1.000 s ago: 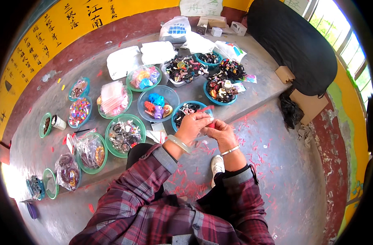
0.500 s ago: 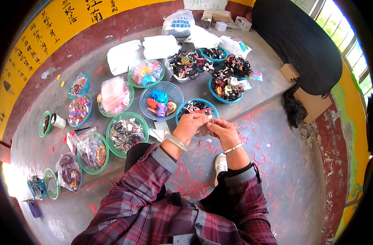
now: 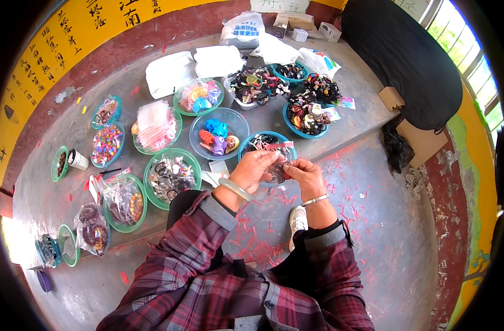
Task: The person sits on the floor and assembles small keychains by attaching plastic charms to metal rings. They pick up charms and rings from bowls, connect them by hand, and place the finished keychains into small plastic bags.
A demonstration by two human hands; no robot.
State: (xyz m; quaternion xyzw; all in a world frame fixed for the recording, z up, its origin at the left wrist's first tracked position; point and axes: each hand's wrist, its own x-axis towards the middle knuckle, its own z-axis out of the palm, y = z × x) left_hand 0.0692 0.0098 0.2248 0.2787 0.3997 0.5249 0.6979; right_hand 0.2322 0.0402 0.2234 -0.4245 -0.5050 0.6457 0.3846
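Note:
My left hand (image 3: 256, 170) pinches a small clear plastic bag (image 3: 276, 172) with a red strip (image 3: 279, 145) along its upper edge. Close beside it, my right hand (image 3: 305, 176) has its thumb and fingers closed on a small dark band (image 3: 285, 165) at the bag's side; whether the band is inside the bag I cannot tell. Just beyond the hands stands a blue basket (image 3: 241, 151) holding black and pale hair ties (image 3: 260, 142), partly hidden by the bag and fingers.
Left of the hands, green baskets hold hair clips (image 3: 172, 179), clear bags (image 3: 154, 128) and bagged hair bands (image 3: 125, 207). A clear bowl (image 3: 238, 124) holds colourful bundles. Farther back are baskets of dark hair ties (image 3: 257, 85). The ledge drops to a floor (image 3: 384, 220) strewn with red scraps.
My hands have come slightly apart from a close pinch. The clear bag now shows spread between them, its red strip standing toward the basket, and the dark band has come into sight.

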